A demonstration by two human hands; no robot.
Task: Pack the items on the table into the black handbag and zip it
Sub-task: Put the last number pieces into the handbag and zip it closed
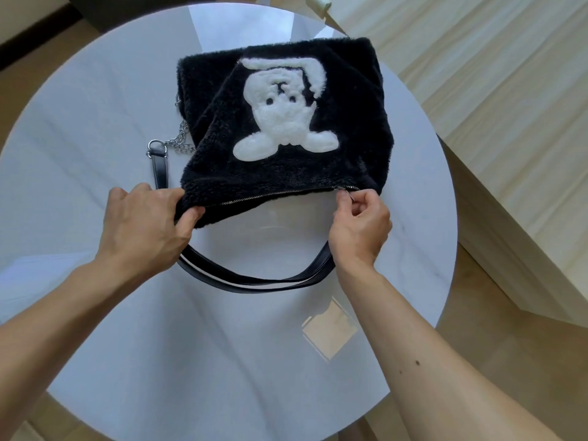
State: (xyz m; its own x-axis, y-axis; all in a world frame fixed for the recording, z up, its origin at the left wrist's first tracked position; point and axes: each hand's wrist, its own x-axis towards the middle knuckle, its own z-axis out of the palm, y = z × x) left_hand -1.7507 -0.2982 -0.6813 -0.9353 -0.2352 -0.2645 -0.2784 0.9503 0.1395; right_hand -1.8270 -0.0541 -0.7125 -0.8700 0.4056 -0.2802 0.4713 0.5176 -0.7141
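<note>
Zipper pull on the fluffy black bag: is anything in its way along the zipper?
Nothing visible. The right hand pinches the zipper pull at the right end of the black handbag, and the zipper teeth run bare to the corner the left hand grips. Only fur borders them.

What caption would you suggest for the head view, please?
The left hand holds the bag by its corner while the right hand pinches the zipper pull on a round table.

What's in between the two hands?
The bag's near edge and its zipper stretch from the left hand to the right hand. Just below that edge, the table is bare. The head view shows this.
</note>
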